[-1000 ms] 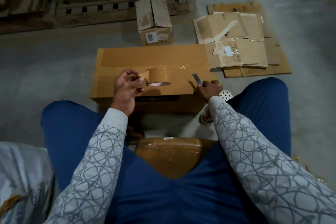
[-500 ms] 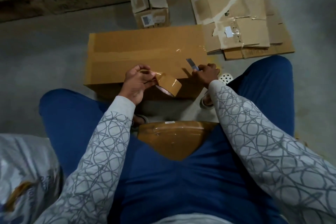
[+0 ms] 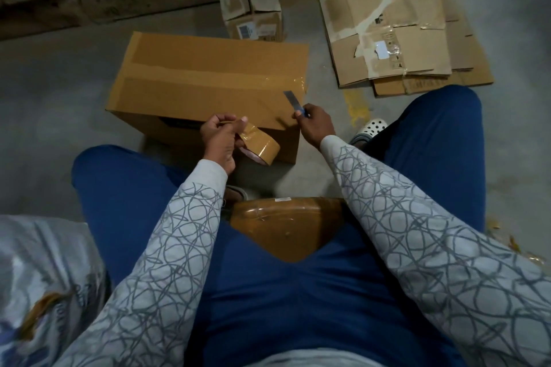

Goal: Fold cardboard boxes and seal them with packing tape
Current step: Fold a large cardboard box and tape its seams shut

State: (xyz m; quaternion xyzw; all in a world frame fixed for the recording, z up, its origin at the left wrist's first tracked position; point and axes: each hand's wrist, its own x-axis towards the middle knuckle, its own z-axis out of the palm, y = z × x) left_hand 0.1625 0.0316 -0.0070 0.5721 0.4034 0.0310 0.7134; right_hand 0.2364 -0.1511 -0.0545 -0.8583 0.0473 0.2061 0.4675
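Concrete floor bears one taped box beyond the fingers, one small box, one flattened stack; left hand grips one tape roll, right hand pinches one blade.

The big box is smooth, matt brown cardboard, with a glossy, wrinkled strip of tape at its right end. The tape roll is shiny brown plastic film. The blade looks like dull grey metal. The flattened boxes are worn, torn cardboard. The floor is rough grey concrete.
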